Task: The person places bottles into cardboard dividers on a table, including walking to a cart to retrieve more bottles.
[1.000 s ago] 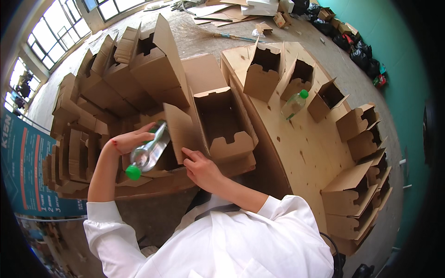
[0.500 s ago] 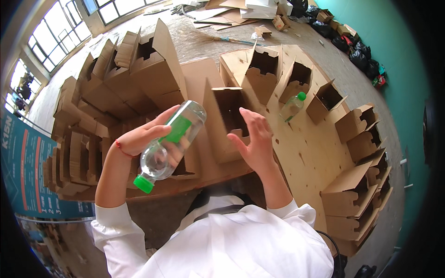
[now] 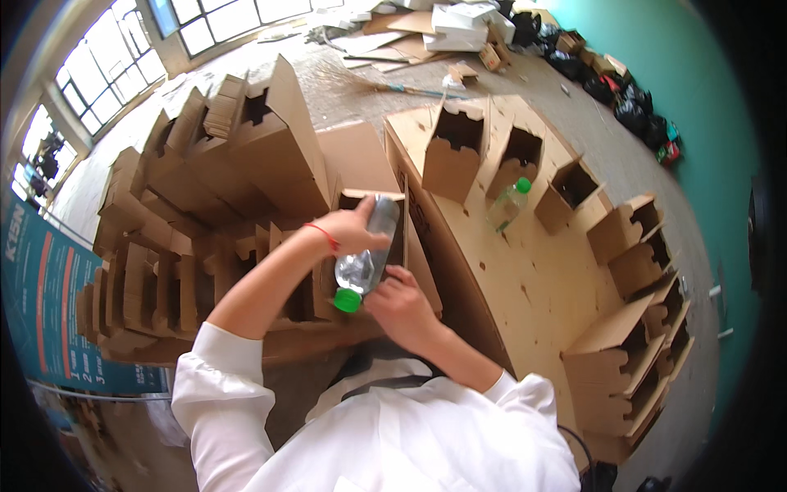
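Observation:
My left hand (image 3: pixel 357 232) is closed around a clear plastic bottle (image 3: pixel 357 266) with a green cap (image 3: pixel 347 300). The bottle tilts over the open mouth of a brown cardboard box (image 3: pixel 420 275), base away from me and cap toward me. Close beside the bottle's neck, my right hand (image 3: pixel 403 307) has its fingers curled at the near side of the box; what they grip, if anything, is hidden. A second clear bottle with a green cap (image 3: pixel 509 205) stands upright on the plywood table (image 3: pixel 525 287) to the right.
Open cardboard boxes (image 3: pixel 455 156) line the plywood table's far and right edges. To my left, tall boxes (image 3: pixel 270 148) and a row of narrow cartons (image 3: pixel 168 283) crowd the brown work surface. A broom (image 3: pixel 385 85) and black bags (image 3: pixel 635 107) lie on the floor beyond.
The left hand has carried the bottle right, over the box. My right hand has come down and toward me, its fingers curling near the bottle's neck. The view has shifted slightly.

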The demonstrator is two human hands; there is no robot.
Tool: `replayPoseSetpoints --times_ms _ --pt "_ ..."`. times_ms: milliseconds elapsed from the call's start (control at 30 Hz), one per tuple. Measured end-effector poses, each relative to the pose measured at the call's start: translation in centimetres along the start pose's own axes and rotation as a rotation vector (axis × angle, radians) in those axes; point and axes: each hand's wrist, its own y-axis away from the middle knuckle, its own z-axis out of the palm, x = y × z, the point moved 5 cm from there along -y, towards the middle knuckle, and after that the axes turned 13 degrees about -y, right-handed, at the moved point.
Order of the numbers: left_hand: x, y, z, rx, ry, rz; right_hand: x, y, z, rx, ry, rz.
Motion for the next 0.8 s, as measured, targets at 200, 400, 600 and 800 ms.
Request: replayPoseSetpoints --times_ms 200,400,600,800 --pt "1.2 -4.5 6.4 -0.223 -0.299 -0.196 -0.9 1.1 0.7 -0.009 0.004 -0.048" --pt "-2.9 -11.4 14.2 -0.294 -0.278 -0.337 -0.4 1.5 0.5 -0.047 -0.082 -0.062" --pt "-2.9 -9.7 13.0 -0.215 -0.326 -0.212 0.1 1.5 -0.2 0.031 -0.026 -0.047" --pt "-0.7 -0.7 1.7 1.013 -0.083 0.162 2.8 2.2 -0.9 0.078 0.015 0.135"
